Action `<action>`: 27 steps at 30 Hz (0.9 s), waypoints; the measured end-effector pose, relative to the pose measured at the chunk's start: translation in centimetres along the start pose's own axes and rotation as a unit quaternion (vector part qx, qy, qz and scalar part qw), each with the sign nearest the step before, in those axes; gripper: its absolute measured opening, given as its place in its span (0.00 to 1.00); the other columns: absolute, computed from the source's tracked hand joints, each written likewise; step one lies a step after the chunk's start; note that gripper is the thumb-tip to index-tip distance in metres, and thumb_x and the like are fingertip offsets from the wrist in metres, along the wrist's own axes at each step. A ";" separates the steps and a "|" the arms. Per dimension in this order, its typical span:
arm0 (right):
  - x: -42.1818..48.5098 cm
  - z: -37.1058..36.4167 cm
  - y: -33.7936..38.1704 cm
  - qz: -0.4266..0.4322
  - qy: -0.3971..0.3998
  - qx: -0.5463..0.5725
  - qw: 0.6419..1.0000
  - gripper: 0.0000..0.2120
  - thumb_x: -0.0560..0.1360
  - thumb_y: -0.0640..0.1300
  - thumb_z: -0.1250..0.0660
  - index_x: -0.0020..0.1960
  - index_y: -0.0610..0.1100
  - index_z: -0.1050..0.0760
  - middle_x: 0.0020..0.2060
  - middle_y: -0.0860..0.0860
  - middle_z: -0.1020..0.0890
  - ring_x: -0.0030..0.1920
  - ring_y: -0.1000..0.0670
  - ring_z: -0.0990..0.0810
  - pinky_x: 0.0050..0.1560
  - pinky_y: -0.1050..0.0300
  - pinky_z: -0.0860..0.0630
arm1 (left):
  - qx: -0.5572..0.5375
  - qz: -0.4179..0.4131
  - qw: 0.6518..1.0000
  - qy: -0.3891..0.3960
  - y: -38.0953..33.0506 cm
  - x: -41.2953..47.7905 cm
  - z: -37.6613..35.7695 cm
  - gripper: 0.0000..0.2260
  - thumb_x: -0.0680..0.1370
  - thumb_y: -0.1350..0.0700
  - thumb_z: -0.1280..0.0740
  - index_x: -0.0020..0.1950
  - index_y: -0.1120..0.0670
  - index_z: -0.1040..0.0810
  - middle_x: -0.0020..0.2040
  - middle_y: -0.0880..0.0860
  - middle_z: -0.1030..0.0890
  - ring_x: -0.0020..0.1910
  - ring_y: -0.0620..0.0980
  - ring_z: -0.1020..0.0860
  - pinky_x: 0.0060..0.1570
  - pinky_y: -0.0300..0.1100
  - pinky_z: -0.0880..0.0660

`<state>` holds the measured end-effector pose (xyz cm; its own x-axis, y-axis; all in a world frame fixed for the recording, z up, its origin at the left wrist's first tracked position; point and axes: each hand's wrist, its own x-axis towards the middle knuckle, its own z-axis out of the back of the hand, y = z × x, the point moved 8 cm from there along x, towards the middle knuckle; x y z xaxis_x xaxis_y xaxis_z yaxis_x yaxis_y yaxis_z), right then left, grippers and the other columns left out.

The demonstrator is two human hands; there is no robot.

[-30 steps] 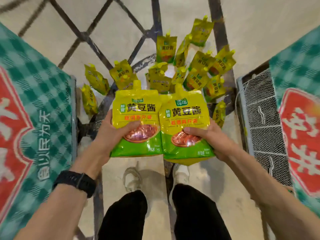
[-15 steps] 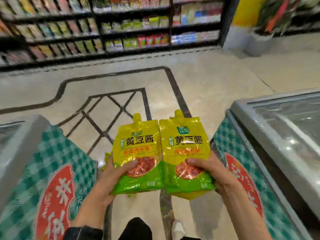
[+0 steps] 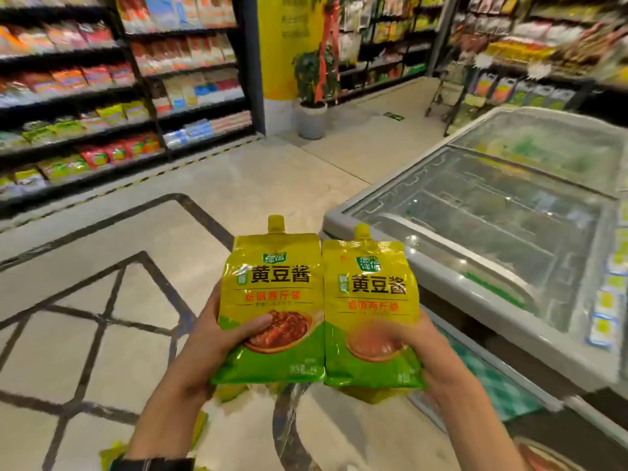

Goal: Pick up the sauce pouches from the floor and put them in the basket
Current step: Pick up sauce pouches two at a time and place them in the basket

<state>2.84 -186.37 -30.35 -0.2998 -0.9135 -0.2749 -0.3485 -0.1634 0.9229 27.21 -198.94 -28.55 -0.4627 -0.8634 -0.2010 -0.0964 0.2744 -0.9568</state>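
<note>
Beside a grey glass-topped chest freezer (image 3: pixel 492 212), a yellow-green spouted plastic sauce pouch (image 3: pixel 272 277) stands upright in the left hand (image 3: pixel 200 338), thumb clamped across its front. A matching pouch (image 3: pixel 370 287) touches its edge, gripped by the right hand (image 3: pixel 438 355).

The fingers of the left hand (image 3: pixel 204 338) are hidden behind the left pouch (image 3: pixel 272 300); only the thumb shows on its front. The right hand (image 3: pixel 433 355), gripping the right pouch (image 3: pixel 370 300), is smeared by motion blur, with its fingers hidden behind. Small print on both pouches is unreadable. The yellow packets (image 3: pixel 229 391) below are mostly covered. The shelf goods (image 3: pixel 102 96) are blurred. The freezer (image 3: pixel 492 215) is cut off at the right edge, and the wristwatch (image 3: pixel 153 465) at the bottom.
</note>
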 end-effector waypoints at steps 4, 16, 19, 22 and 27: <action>-4.8 4.7 0.9 0.054 -0.118 0.036 0.991 0.50 0.45 0.50 0.13 0.64 0.39 0.25 0.56 0.38 0.17 0.58 0.35 0.18 0.61 0.37 0.23 | 0.027 0.015 0.991 0.131 0.3 2.5 -6.3 0.51 0.46 0.44 0.14 0.67 0.50 0.27 0.54 0.57 0.14 0.49 0.59 0.15 0.39 0.47 0.17; -29.4 21.7 -1.1 0.167 -0.400 0.126 0.893 0.53 0.40 0.50 0.12 0.63 0.39 0.24 0.54 0.38 0.15 0.52 0.37 0.15 0.50 0.44 0.18 | 0.131 0.014 0.896 0.424 5.9 -5.4 -34.9 0.47 0.48 0.49 0.16 0.66 0.51 0.26 0.51 0.53 0.13 0.47 0.50 0.14 0.39 0.38 0.19; -35.9 25.8 -2.5 0.182 -0.441 0.159 0.865 0.53 0.38 0.49 0.12 0.61 0.40 0.24 0.52 0.39 0.15 0.49 0.38 0.14 0.42 0.48 0.17 | 0.147 0.023 0.861 0.486 8.2 -9.9 -42.4 0.51 0.46 0.44 0.14 0.67 0.49 0.27 0.56 0.55 0.15 0.53 0.55 0.15 0.45 0.43 0.18; -42.1 29.2 -3.4 0.198 -0.479 0.176 0.837 0.51 0.38 0.47 0.12 0.60 0.39 0.23 0.51 0.38 0.15 0.47 0.39 0.14 0.40 0.49 0.17 | 0.157 0.030 0.826 0.541 10.5 -14.2 -49.3 0.50 0.50 0.47 0.14 0.70 0.49 0.29 0.59 0.57 0.16 0.57 0.59 0.17 0.51 0.49 0.18; -52.0 33.9 -5.1 0.226 -0.560 0.182 0.776 0.40 0.49 0.42 0.17 0.59 0.40 0.23 0.52 0.39 0.15 0.48 0.40 0.14 0.41 0.51 0.17 | 0.165 0.000 0.769 0.617 14.7 -21.7 -59.7 0.44 0.58 0.52 0.17 0.72 0.44 0.31 0.56 0.50 0.15 0.53 0.50 0.15 0.45 0.39 0.19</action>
<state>-9.88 -125.42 -29.85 -0.9773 0.0825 -0.1951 -0.1499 0.3820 0.9119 -16.76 -150.89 -25.67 -0.9667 0.2523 -0.0436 0.0388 -0.0238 -0.9990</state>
